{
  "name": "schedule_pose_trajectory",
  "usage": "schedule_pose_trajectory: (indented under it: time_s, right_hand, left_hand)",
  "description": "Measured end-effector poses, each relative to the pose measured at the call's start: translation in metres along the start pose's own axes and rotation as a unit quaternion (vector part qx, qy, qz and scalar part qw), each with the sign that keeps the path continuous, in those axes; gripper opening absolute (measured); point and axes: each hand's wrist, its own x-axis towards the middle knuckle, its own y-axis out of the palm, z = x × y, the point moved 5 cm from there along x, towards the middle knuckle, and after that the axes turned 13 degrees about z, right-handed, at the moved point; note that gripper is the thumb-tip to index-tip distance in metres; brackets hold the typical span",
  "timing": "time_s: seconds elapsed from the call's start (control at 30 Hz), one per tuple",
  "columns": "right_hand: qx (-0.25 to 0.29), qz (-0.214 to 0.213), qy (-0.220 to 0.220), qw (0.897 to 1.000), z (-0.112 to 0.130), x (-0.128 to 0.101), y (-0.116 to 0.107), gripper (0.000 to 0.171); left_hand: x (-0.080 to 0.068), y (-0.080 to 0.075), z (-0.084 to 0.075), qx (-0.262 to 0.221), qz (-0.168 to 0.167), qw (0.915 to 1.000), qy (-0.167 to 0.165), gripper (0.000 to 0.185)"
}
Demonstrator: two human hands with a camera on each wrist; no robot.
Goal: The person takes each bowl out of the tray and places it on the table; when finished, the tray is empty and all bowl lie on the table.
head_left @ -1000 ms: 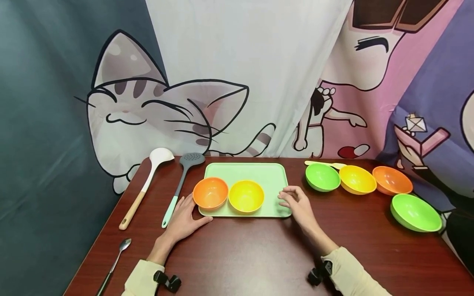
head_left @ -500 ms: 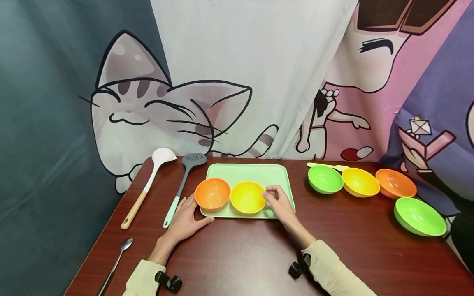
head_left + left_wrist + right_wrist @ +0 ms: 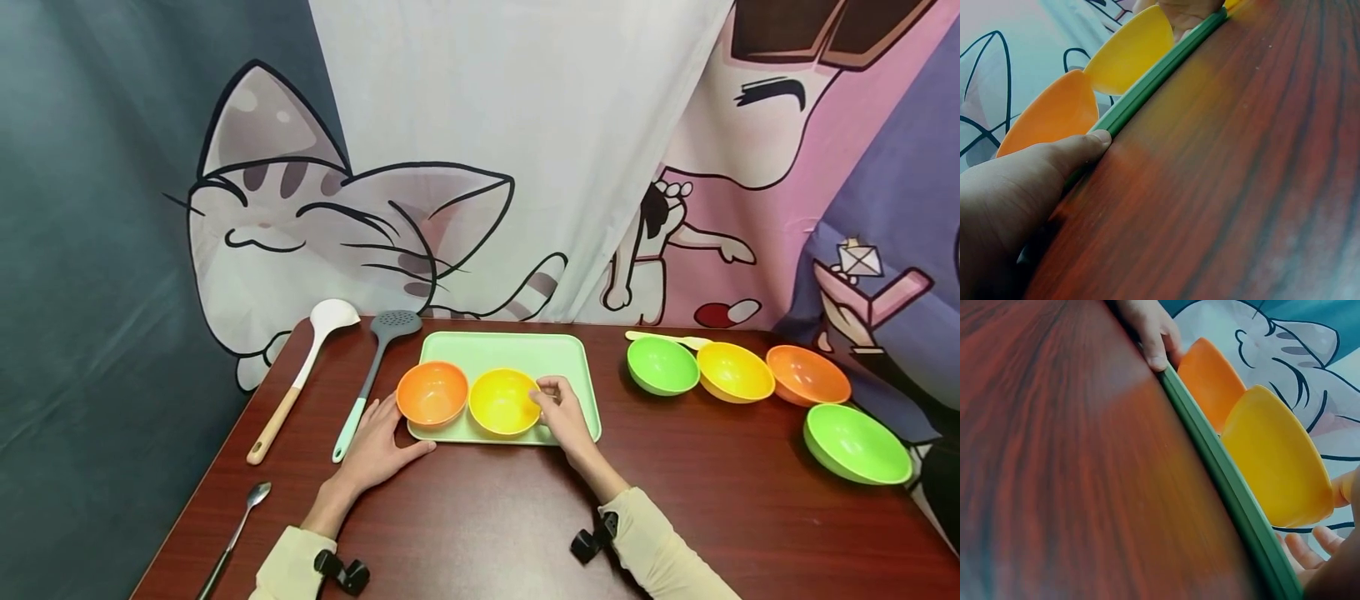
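A pale green tray (image 3: 517,350) lies on the dark wooden table with an orange bowl (image 3: 431,393) and a yellow bowl (image 3: 502,402) side by side along its front. My left hand (image 3: 375,446) lies flat on the table at the tray's front left corner, thumb against the tray's edge (image 3: 1154,78). My right hand (image 3: 551,400) pinches the yellow bowl's right rim, fingers curled over the tray. In the right wrist view the yellow bowl (image 3: 1272,456) stands just behind the tray's rim (image 3: 1229,481).
A white ladle (image 3: 303,367) and a grey slotted spoon (image 3: 371,367) lie left of the tray, a metal spoon (image 3: 236,529) near the front left edge. To the right stand a green bowl (image 3: 662,365), another yellow bowl (image 3: 733,372), another orange bowl (image 3: 807,375) and a second green bowl (image 3: 855,443).
My right hand has moved left from the tray's front right corner onto the yellow bowl's rim and taken hold of it. The left hand has stayed put.
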Motion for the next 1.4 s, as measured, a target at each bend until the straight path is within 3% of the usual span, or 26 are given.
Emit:
schedule_pose_trajectory:
  time_s: [0.67, 0.83, 1.4]
  right_hand:
    - [-0.005, -0.070, -0.046, 0.996, -0.004, -0.005, -0.005, 0.017]
    - [0.021, -0.101, -0.077, 0.992, -0.003, -0.009, -0.009, 0.017]
    - [0.108, -0.139, -0.155, 0.972, 0.001, -0.022, -0.013, 0.016]
  left_hand:
    - [0.000, 0.000, 0.000, 0.001, -0.001, 1.0000, -0.002, 0.100]
    - [0.000, 0.000, 0.000, 0.001, 0.001, 1.0000, -0.002, 0.100]
    - [0.000, 0.000, -0.001, 0.004, -0.003, 1.0000, 0.004, 0.099]
